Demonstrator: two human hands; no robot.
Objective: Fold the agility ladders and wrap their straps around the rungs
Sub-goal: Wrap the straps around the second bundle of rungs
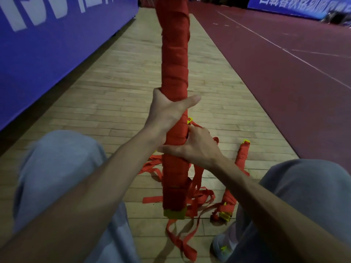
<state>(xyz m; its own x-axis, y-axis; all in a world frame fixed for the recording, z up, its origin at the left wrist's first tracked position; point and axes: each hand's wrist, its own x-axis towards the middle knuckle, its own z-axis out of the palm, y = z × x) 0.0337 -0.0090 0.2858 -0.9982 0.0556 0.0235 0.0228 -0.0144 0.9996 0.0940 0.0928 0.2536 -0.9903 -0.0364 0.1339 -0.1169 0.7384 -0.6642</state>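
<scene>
The folded ladder, a long bundle of rungs [174, 59] bound in red strap, stands nearly upright between the person's knees, its yellow rung ends [174, 213] low over the wooden floor [117, 95]; whether they touch it I cannot tell. The left hand [169, 111] grips the bundle about midway, thumb stretched across the front and fingers curled out of sight behind. Just below it the right hand [197, 147] lays its thumb across the front while its curled fingers seem to pinch the strap beside a yellow clip [190, 120], though the exact hold is hidden. The likeliest trouble is slack: if the right hand eases its pull before the end is secured, the lower turns could loosen and slide, and the rungs could fan apart. The loose straps [197, 198] lie in a tangle on the floor around the base, so a turn drawn up from them could arrive twisted or knotted, or snag on the rung ends. A second bundle [242, 155], already wrapped, lies just to the right with its tail among the same loops, and pulling the wrong length could drag or unwind it. To the left stands a blue banner [47, 44], to the right a maroon court [275, 82].
</scene>
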